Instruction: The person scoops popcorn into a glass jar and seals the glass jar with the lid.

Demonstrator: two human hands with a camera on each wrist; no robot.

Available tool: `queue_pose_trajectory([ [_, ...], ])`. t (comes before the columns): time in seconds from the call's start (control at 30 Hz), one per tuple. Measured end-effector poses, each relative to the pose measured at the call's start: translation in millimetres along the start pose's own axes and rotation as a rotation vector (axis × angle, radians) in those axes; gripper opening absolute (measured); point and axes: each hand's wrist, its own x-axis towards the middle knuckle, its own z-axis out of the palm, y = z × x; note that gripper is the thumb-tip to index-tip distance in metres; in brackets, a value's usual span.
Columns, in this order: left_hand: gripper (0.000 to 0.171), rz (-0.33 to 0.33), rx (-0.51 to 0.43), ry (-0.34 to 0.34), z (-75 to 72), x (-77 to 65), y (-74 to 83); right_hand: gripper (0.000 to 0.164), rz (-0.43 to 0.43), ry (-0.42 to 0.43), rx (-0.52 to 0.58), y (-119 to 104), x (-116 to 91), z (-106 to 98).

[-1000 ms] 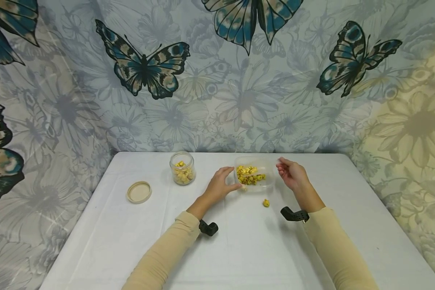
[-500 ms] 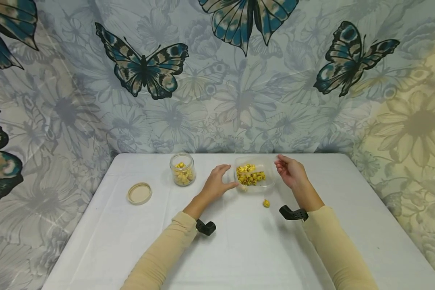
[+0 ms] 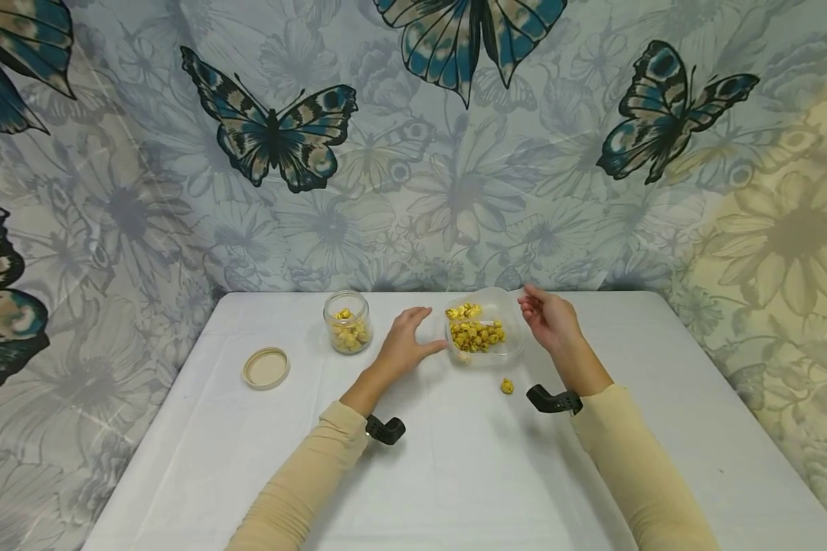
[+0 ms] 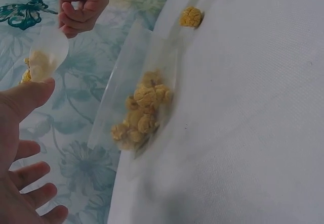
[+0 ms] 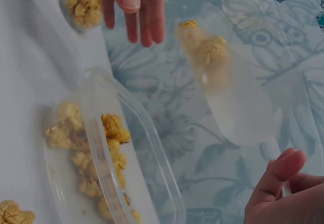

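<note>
My right hand pinches the thin handle of a translucent plastic scoop. Several pieces of yellow popcorn lie in the scoop, which is raised over the far side of a clear plastic container. More popcorn sits inside that container. To its left my left hand holds nothing, thumb and fingers spread apart toward the container. In the left wrist view those fingers are extended below the scoop.
A glass jar part filled with popcorn stands left of my left hand. A beige round lid lies farther left. One loose popcorn piece rests on the white tablecloth in front of the container. A butterfly-patterned cloth hangs behind.
The scoop with its popcorn has risen and moved away toward the back of the container, along with my right hand. My left hand has drawn slightly left, away from the container.
</note>
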Motion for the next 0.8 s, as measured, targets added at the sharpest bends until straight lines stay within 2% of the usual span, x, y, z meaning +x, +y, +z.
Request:
queue_pose_trajectory([
  [0.23, 0.075, -0.010, 0.001, 0.013, -5.2, -0.4, 0.5, 0.013, -0.011, -0.043, 0.027, 1, -2, 7],
  [0.53, 0.073, -0.044, -0.017, 0.032, -14.2, -2.7, 3.0, 0.016, -0.007, -0.067, 0.037, 4, -2, 18],
  [0.8, 0.074, -0.047, -0.016, 0.061, -23.4, -4.4, 3.6, 0.017, -0.031, -0.078, 0.034, 8, -1, 28],
])
